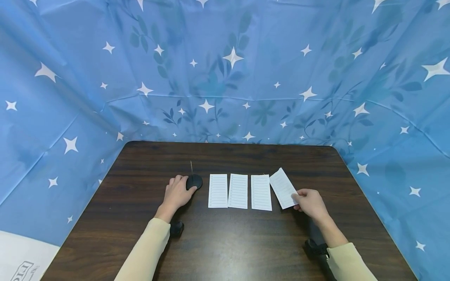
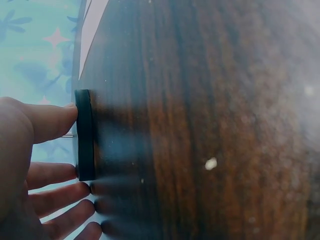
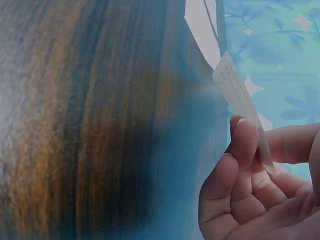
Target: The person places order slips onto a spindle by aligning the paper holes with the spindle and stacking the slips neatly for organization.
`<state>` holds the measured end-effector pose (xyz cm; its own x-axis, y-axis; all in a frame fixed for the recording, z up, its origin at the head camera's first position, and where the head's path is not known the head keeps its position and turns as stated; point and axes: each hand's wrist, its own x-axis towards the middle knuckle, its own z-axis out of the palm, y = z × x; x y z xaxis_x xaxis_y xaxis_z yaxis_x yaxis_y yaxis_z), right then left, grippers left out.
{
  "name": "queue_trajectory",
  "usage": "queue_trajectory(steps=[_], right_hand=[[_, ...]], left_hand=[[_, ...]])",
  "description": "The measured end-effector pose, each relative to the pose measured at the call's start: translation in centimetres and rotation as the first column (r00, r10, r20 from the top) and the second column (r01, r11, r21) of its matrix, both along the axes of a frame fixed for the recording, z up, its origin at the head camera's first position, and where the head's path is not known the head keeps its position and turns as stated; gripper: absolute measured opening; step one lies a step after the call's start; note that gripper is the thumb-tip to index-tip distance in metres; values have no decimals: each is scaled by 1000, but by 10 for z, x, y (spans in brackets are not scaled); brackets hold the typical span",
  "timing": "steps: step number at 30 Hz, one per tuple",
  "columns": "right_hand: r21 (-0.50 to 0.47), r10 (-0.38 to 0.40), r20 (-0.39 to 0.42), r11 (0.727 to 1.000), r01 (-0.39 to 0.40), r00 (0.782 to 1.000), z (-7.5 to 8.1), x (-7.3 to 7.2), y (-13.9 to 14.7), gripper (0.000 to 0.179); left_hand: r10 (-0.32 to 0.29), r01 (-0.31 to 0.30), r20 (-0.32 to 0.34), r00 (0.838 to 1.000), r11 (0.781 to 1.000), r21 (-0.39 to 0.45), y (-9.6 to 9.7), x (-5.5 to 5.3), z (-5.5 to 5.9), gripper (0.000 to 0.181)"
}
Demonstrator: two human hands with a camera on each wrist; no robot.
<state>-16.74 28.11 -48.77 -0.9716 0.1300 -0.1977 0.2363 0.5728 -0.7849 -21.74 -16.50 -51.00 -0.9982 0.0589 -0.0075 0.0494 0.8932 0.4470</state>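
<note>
On the left side of the table, my left hand (image 1: pixel 177 192) rests at a receipt spike (image 1: pixel 194 182), a black round base with a thin upright spike. The left wrist view shows the thumb and forefinger pressing on the black base (image 2: pixel 85 137), the fingers fairly straight and spread. At the right, my right hand (image 1: pixel 311 203) pinches the lower right corner of a printed paper slip (image 1: pixel 283 188) between thumb and fingers. That slip (image 3: pixel 239 95) is tilted, seen nearly edge-on in the right wrist view. Its upper left corner is close to the rightmost slip of the row.
Three more lined slips (image 1: pixel 218 191) lie in a row mid-table, between the spike and the right hand. A blue star-patterned cloth (image 1: pixel 225 78) hangs behind the dark wooden table (image 1: pixel 232 246). A white printed sheet or box (image 1: pixel 24 253) shows at lower left.
</note>
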Motion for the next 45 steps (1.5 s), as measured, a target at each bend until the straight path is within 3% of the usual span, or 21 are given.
queue_trajectory(steps=[24,45], right_hand=[[-23,-14,15,1000,15,1000,18,3,-3,35],[-112,8,10,994,-7,1000,23,1,-12,41]], left_hand=[[-12,13,-17,1000,1000,13,-2,1,0,61],[12,-12,-19,1000,1000,16,-1,-1,-6,61]])
